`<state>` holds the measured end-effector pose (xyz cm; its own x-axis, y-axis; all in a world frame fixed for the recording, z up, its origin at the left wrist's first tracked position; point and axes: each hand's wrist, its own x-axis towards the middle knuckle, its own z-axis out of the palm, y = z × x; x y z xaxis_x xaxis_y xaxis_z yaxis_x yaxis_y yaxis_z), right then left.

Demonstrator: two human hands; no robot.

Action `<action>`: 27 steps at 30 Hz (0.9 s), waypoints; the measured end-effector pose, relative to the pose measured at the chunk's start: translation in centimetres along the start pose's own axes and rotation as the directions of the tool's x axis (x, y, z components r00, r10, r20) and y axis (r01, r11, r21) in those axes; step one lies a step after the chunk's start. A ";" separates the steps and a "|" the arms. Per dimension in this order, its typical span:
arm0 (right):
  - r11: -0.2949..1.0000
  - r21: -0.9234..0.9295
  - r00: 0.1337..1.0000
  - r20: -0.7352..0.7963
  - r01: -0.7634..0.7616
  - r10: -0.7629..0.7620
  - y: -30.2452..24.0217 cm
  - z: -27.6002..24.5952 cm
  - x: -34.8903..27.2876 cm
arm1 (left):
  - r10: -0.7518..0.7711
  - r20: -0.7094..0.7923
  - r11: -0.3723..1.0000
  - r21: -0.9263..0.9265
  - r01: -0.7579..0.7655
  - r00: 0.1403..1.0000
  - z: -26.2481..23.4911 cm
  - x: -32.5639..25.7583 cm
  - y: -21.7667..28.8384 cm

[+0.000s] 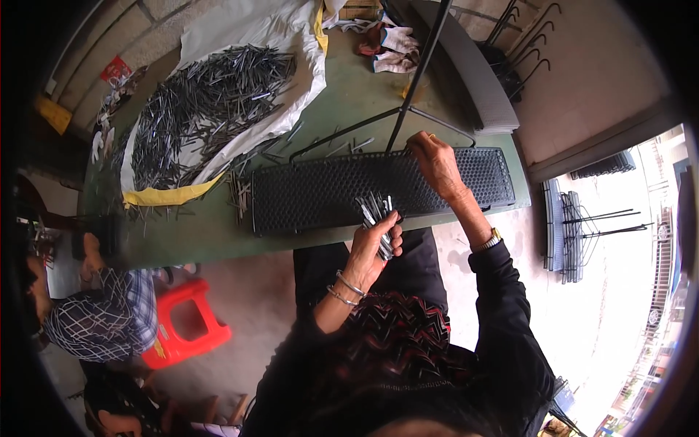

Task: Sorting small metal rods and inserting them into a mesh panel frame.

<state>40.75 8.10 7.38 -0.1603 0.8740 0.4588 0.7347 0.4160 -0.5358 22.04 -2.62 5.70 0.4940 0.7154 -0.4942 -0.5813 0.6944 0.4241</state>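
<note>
My left hand (373,244) is closed round a bundle of thin metal strips (375,207), their ends sticking up out of the fist. It is held at the near edge of a black perforated metal panel (313,191) that lies lengthwise along the table edge. At the panel's far edge, right of the upright black rod (421,76), my right hand (437,164) has its fingers pinched together. Whatever is between those fingertips is hidden. Thin black wire legs (346,135) spread from the rod to the far side of the panel.
A white sack (306,87) with a large heap of metal strips (211,95) lies open on the green table (291,251). Work gloves (397,49) and stacked grey panels (473,80) are at the back. A red stool (191,320) and another person (102,313) are at left.
</note>
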 end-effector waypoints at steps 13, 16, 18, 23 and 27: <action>0.980 0.012 0.973 0.118 0.197 -0.198 0.6 -0.5 0.8 | 0.016 -0.026 1.000 0.025 -0.015 1.000 0.0 -0.5 0.3; 0.982 -0.007 0.973 0.132 0.190 -0.188 0.8 -0.8 1.0 | 0.022 -0.043 0.999 0.043 -0.020 0.999 0.2 -0.7 0.5; 0.985 -0.001 0.973 0.159 0.171 -0.168 1.3 -0.8 0.9 | 0.020 -0.051 0.999 0.038 -0.018 0.998 0.5 -0.8 0.5; 0.985 0.027 0.960 0.221 0.170 -0.172 1.3 -0.4 0.6 | 0.055 -0.094 0.995 0.091 -0.046 0.994 0.6 -0.9 0.3; 0.974 0.035 0.944 0.243 0.223 -0.224 0.8 -0.9 0.6 | 0.031 -0.087 0.999 0.046 -0.027 0.996 0.2 -0.4 0.1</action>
<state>41.86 8.69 7.86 -0.4766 0.7924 0.3807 0.6570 0.6088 -0.4447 21.93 -2.80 6.15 0.4171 0.7273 -0.5451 -0.5642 0.6773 0.4721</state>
